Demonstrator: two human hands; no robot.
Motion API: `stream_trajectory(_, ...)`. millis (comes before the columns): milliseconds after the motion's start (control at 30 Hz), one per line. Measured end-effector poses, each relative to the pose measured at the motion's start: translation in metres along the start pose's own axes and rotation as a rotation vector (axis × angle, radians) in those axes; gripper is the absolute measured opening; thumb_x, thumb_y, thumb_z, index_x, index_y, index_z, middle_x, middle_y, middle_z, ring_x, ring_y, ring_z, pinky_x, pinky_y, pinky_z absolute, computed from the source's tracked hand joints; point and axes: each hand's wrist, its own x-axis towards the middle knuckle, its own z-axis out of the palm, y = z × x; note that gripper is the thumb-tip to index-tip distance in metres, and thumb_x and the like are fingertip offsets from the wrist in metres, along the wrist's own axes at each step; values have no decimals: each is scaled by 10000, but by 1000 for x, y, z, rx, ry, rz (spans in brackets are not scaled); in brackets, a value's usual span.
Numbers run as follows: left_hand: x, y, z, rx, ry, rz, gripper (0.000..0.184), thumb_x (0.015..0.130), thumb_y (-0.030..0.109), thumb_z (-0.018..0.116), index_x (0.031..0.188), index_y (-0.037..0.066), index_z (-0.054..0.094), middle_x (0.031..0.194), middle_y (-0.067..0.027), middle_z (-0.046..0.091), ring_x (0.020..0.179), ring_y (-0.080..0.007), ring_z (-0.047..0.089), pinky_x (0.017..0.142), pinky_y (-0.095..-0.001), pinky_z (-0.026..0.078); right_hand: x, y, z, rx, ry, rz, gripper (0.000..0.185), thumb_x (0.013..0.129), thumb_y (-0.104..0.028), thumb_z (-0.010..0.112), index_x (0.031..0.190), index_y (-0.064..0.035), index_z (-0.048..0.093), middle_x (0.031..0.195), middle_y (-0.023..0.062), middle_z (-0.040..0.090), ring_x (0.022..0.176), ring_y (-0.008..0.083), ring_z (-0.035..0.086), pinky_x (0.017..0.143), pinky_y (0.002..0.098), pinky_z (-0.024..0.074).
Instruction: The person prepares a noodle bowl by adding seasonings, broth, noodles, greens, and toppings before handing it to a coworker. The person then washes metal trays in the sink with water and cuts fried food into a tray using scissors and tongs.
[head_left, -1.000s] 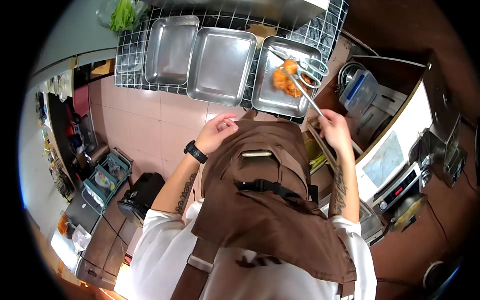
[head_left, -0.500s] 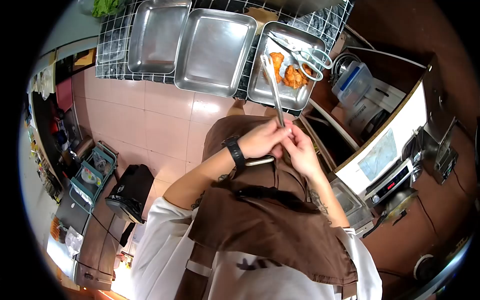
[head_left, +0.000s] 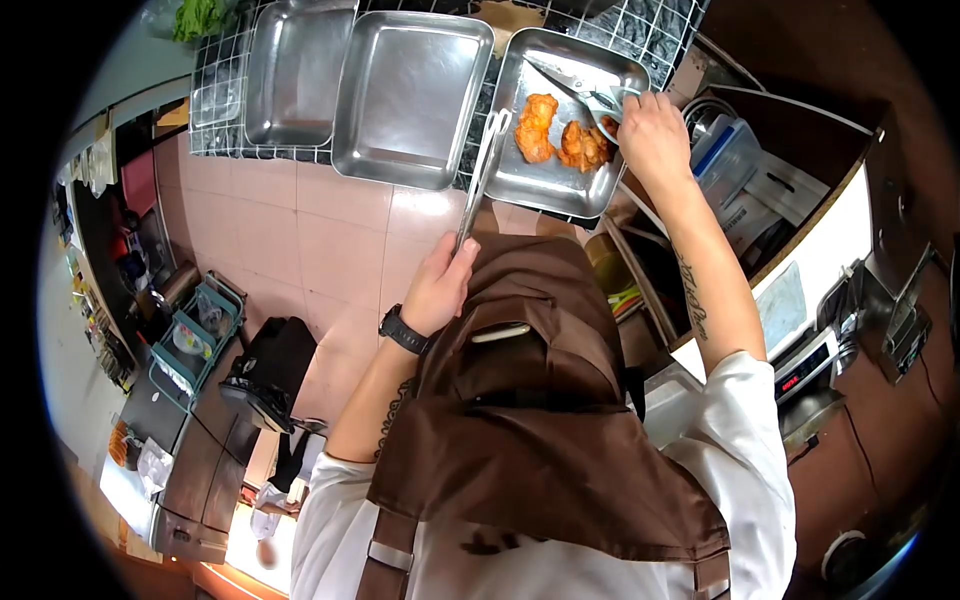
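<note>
My left hand [head_left: 443, 286], with a black watch at its wrist, is closed round the lower end of metal tongs [head_left: 479, 187]. The tips of the tongs point up beside the left rim of the right-hand steel tray [head_left: 503, 183]. Over that tray's right side, my right hand [head_left: 653, 138] is closed on the handles of scissors [head_left: 562, 84]. The blades lie slanted over the tray, and the fingers hide most of the handles. Two browned pieces of fried meat show in the tray: one piece [head_left: 536, 128] on the left, another piece [head_left: 584, 146] near the scissors.
Two more steel trays, a middle tray [head_left: 412, 95] and a left tray [head_left: 290, 80], stand on the tiled-pattern counter [head_left: 215, 143]. A drawer [head_left: 790, 150] on the right holds plastic containers. Green leaves [head_left: 198, 18] lie at the top left; a black bag [head_left: 268, 375] is at the left.
Both hands were together at the tongs. My left hand has carried the tongs left, out of the tray, while my right hand has let go of them and reached up to the scissors.
</note>
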Motion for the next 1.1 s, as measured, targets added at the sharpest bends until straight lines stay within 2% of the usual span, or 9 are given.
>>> stream_trajectory(67, -2, -16, 0, -5, 4, -76, 344, 1080, 363, 425, 1106, 46, 555, 640, 21, 414, 435, -69, 378, 396, -230, 336, -1, -1, -8, 47, -61, -5, 134, 855, -112, 569, 915, -30, 655, 944, 149, 678, 934, 326, 642, 848, 428, 510)
stream_trajectory(200, 4, -43, 0, 56, -23, -135, 327, 1066, 375, 455, 1082, 75, 585, 628, 29, 425, 446, -67, 370, 408, -233, 327, -24, -5, -67, 604, -384, 234, 249, 815, -162, 670, 1013, -13, 690, 857, 256, 684, 868, 428, 671, 827, 501, 527)
stream_trajectory(367, 20, -46, 8, 40, -133, -132, 337, 1064, 386, 462, 1038, 74, 588, 610, 28, 427, 452, -66, 371, 416, -234, 305, -37, -5, -70, 456, -457, 95, 292, 828, -179, 648, 1059, -9, 705, 910, 260, 689, 904, 426, 671, 849, 484, 526)
stream_trajectory(467, 30, -34, 14, -34, -151, -157, 356, 1064, 395, 455, 1044, 63, 582, 590, 26, 419, 428, -72, 382, 387, -246, 314, -35, -9, -76, 554, -599, 259, 305, 822, -186, 639, 1053, 1, 710, 916, 262, 687, 927, 432, 661, 861, 481, 521)
stream_trajectory(500, 34, -31, 17, -28, -143, -154, 358, 1065, 396, 451, 1048, 62, 579, 593, 25, 423, 422, -74, 382, 380, -249, 317, -39, -11, -71, 617, -582, 292, 288, 829, -181, 641, 1016, 29, 704, 821, 231, 703, 786, 369, 710, 756, 435, 554)
stream_trajectory(600, 48, -30, 23, -55, -134, -154, 365, 1067, 400, 440, 1065, 62, 577, 612, 23, 437, 413, -78, 388, 363, -252, 324, -51, -16, -52, 979, -724, 537, 261, 848, -174, 642, 970, 51, 693, 723, 162, 695, 629, 238, 707, 633, 363, 550)
stream_trajectory(633, 52, -28, 24, -82, -140, -143, 364, 1067, 400, 441, 1064, 63, 578, 616, 22, 437, 416, -78, 390, 362, -251, 321, -60, -15, -38, 1077, -691, 544, 247, 871, -177, 646, 934, 59, 684, 675, 98, 668, 554, 133, 657, 554, 305, 519)
stream_trajectory(867, 68, -11, 31, -207, -40, -50, 379, 1057, 418, 460, 1062, 57, 577, 618, 8, 439, 407, -85, 393, 354, -252, 316, -72, -31, -30, 1547, -700, 810, 192, 990, -116, 548, 1086, 34, 620, 720, 50, 614, 519, 114, 599, 357, 220, 325)
stream_trajectory(1100, 86, 20, 15, 149, 43, -39, 396, 1017, 465, 529, 1028, 73, 585, 613, -9, 496, 394, -100, 434, 342, -248, 331, -78, -24, -24, 1741, -672, 842, 187, 966, -144, 576, 1042, 8, 653, 720, 32, 624, 499, 113, 609, 399, 219, 361)
